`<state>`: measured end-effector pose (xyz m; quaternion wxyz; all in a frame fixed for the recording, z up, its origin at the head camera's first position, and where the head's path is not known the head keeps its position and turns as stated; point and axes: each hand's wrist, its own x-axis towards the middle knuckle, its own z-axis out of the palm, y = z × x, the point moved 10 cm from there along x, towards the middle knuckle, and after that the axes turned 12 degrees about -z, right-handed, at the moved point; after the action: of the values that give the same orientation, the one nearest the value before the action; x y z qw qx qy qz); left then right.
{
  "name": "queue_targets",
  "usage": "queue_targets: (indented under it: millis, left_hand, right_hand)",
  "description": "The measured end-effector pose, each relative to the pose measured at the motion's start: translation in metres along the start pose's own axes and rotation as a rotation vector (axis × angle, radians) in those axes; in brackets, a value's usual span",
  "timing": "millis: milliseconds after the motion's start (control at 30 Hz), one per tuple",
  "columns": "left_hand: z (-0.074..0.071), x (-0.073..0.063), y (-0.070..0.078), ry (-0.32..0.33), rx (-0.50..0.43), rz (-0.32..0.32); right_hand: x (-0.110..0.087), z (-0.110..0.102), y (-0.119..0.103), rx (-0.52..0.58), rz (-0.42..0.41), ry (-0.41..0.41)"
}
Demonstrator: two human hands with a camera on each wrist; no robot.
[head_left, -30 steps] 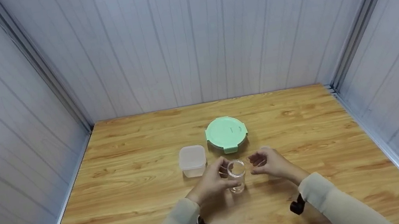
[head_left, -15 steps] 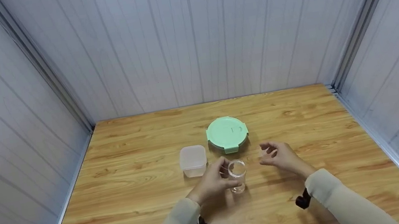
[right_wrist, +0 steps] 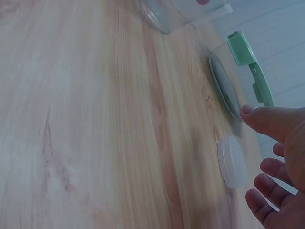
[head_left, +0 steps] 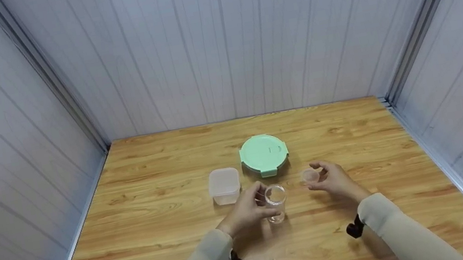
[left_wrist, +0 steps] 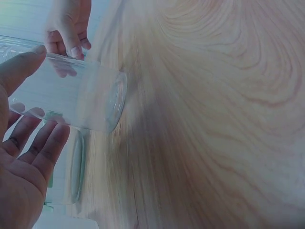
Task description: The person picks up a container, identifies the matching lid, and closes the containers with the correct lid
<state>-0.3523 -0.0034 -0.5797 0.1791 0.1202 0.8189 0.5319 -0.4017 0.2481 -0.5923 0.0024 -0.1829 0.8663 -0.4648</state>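
Note:
My left hand (head_left: pixel 248 208) grips a clear jar (head_left: pixel 277 209) from its left side. The jar stands upright on the wooden table with its mouth uncovered. In the left wrist view, thumb and fingers lie on either side of the jar (left_wrist: pixel 93 93). A small, round, translucent lid (head_left: pixel 309 176) lies flat on the table to the right of the jar. Around it, without visible contact, are the spread fingers of my right hand (head_left: pixel 335 182). The right wrist view shows a gap between the lid (right_wrist: pixel 232 162) and the fingertips.
A round container with a green clip lid (head_left: pixel 264 155) sits behind the jar. To its left is a square translucent box (head_left: pixel 225 186). Panelled walls (head_left: pixel 208 49) enclose the wooden table (head_left: pixel 163 259) at the back and sides.
My right hand has moved away from the jar to the right, and the lid now shows on the table, free of its fingers. My left hand and the jar have stayed in place.

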Motion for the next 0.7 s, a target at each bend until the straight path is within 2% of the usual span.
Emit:
queue_targets:
  millis: [233, 467, 700]
  left_hand:
    - [-0.001, -0.002, 0.003, 0.009, 0.025, 0.034]
    - [0.0, -0.001, 0.002, 0.003, 0.024, 0.021]
    - [-0.001, -0.003, 0.002, 0.002, 0.022, 0.019]
  right_hand:
    - [0.001, -0.001, 0.014, -0.041, 0.038, -0.022]
    - [0.004, 0.005, 0.022, -0.005, 0.064, -0.068]
    - [0.01, 0.008, 0.024, -0.041, 0.078, -0.093]
